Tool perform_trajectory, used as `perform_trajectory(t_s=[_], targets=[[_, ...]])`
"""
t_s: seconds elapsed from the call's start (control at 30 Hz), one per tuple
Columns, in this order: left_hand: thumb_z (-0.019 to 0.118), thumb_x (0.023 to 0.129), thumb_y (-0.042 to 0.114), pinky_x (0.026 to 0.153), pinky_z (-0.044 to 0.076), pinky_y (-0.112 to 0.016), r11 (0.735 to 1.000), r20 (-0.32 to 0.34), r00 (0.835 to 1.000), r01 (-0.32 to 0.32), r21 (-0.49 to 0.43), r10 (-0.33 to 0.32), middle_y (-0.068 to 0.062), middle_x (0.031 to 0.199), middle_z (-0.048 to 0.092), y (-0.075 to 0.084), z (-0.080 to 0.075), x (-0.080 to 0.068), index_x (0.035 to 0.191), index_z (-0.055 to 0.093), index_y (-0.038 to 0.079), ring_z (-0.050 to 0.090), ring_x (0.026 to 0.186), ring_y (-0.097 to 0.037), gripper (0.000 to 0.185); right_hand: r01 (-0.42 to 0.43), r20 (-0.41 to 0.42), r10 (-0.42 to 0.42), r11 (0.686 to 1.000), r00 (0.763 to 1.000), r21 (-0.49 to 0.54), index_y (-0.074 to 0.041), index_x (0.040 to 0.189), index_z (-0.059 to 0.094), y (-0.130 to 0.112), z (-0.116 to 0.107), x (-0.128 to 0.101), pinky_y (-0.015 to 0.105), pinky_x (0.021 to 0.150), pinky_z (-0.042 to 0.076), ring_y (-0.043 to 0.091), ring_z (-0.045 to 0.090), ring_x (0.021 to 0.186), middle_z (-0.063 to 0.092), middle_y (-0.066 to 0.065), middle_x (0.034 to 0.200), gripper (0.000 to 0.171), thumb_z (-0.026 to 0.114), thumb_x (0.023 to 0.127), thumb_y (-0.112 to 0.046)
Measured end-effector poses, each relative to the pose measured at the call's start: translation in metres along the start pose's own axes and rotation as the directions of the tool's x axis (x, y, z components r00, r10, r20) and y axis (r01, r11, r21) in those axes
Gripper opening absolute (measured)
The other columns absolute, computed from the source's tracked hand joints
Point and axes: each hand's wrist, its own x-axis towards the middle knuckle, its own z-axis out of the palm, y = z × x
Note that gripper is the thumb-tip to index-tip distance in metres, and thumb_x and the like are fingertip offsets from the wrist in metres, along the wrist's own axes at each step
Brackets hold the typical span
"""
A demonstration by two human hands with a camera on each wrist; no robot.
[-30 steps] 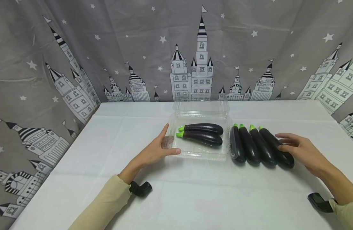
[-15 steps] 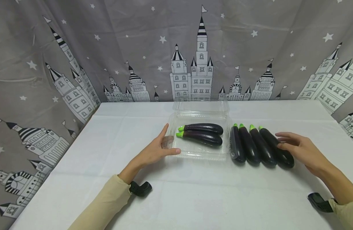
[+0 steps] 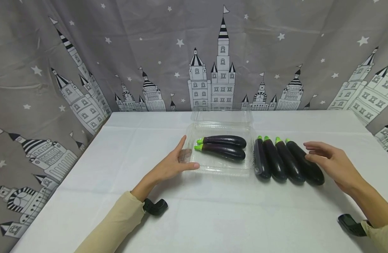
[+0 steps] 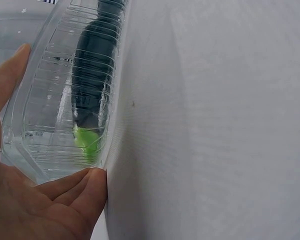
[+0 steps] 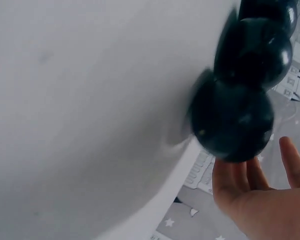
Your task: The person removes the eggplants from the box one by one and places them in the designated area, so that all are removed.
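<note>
A clear plastic clamshell box (image 3: 219,166) stands with its lid raised at the back. Two eggplants (image 3: 224,151) lie side by side in it, green stem ends to the left. My left hand (image 3: 168,166) rests against the box's left side, fingers and thumb spread around the near corner; the left wrist view shows the fingertips touching the box wall (image 4: 45,100). Right of the box, several more eggplants lie in a row, stems away from me. Beside the rightmost eggplant (image 3: 304,163) is my right hand (image 3: 336,167), fingers loosely bent and holding nothing.
A white cloth (image 3: 213,218) covers the table. Behind it hangs a grey curtain (image 3: 134,42) printed with castles and stars. The raised lid (image 3: 221,116) reaches close to the table's back edge.
My right hand has shifted slightly up and away from the rightmost eggplant, its thumb no longer over it. The left hand, box and eggplants stay as they were.
</note>
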Motion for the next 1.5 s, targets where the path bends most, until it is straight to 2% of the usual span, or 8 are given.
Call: perform_trajectory(t_s=[0.13,0.27,0.4,0.77,1.0,1.07,1.3,1.5], targets=[[0.078,0.078,0.055,0.114,0.013,-0.060,1.000,0.002,1.000,-0.005,0.001,0.005,-0.015,0.163,0.012,0.000,0.000,0.000,0.159,-0.005,0.029,0.010,0.148,-0.033,0.120,0.014,-0.027,-0.013,1.000,1.000,0.019,0.001,0.138,0.050,-0.008,0.000,-0.001,0.012,0.079,0.036,-0.007,0.046,0.104,0.051,-0.024,0.113,0.046,0.061,0.099,-0.022],[0.078,0.078,0.055,0.114,0.013,-0.059,1.000,0.000,1.000,-0.006,0.000,0.006,-0.015,0.163,0.013,0.000,0.001,0.000,0.159,-0.005,0.030,0.010,0.148,-0.033,0.119,0.026,-0.045,-0.024,0.999,0.999,0.029,0.000,0.137,0.052,-0.018,0.001,-0.001,0.011,0.080,0.036,-0.007,0.046,0.105,0.050,-0.027,0.111,0.046,0.061,0.099,-0.022],[0.079,0.077,0.055,0.114,0.013,-0.059,1.000,-0.002,1.000,-0.003,-0.010,0.003,-0.013,0.163,0.013,0.000,0.000,0.000,0.159,-0.005,0.031,0.009,0.148,-0.031,0.119,0.047,-0.041,-0.045,0.998,0.998,0.041,0.001,0.137,0.052,-0.028,0.004,-0.001,0.007,0.080,0.039,-0.008,0.047,0.106,0.050,-0.024,0.114,0.045,0.063,0.098,-0.021],[0.079,0.078,0.053,0.114,0.013,-0.059,1.000,0.001,1.000,-0.008,-0.014,0.008,-0.016,0.162,0.014,-0.001,0.000,0.001,0.159,-0.004,0.028,0.010,0.148,-0.032,0.119,0.142,0.026,-0.145,0.986,0.989,0.090,-0.001,0.132,0.057,-0.057,0.024,-0.004,0.009,0.084,0.042,-0.001,0.057,0.104,0.061,-0.015,0.113,0.039,0.065,0.096,-0.014],[0.079,0.080,0.050,0.114,0.012,-0.060,1.000,0.003,1.000,-0.015,-0.015,0.015,-0.018,0.162,0.015,-0.001,0.001,0.001,0.159,-0.004,0.029,0.009,0.148,-0.034,0.117,0.150,0.076,-0.160,0.982,0.984,0.117,0.000,0.133,0.057,-0.071,0.036,-0.004,0.013,0.081,0.048,0.001,0.063,0.099,0.062,0.016,0.120,0.040,0.065,0.096,-0.013],[0.079,0.080,0.050,0.114,0.011,-0.060,1.000,0.003,1.000,-0.014,-0.016,0.014,-0.018,0.162,0.015,-0.001,0.001,0.001,0.159,-0.004,0.029,0.009,0.148,-0.034,0.117,0.150,0.088,-0.162,0.980,0.983,0.129,0.001,0.132,0.057,-0.075,0.041,-0.004,0.014,0.081,0.049,0.002,0.063,0.098,0.060,0.021,0.121,0.039,0.065,0.097,-0.013],[0.079,0.078,0.052,0.114,0.013,-0.060,1.000,0.001,1.000,-0.006,-0.014,0.006,-0.017,0.162,0.014,0.000,0.000,0.000,0.159,-0.005,0.028,0.010,0.148,-0.034,0.119,0.154,0.122,-0.174,0.975,0.977,0.158,0.002,0.134,0.056,-0.090,0.054,0.004,0.016,0.084,0.048,0.006,0.062,0.101,0.060,0.020,0.124,0.041,0.065,0.096,-0.012],[0.079,0.078,0.054,0.113,0.013,-0.060,1.000,0.003,1.000,-0.006,-0.011,0.006,-0.017,0.162,0.013,0.001,0.000,0.000,0.160,-0.004,0.026,0.009,0.148,-0.034,0.120,0.140,0.157,-0.171,0.972,0.973,0.186,0.001,0.135,0.055,-0.101,0.064,0.008,0.019,0.085,0.049,0.015,0.061,0.107,0.060,0.018,0.126,0.042,0.065,0.096,-0.012]])
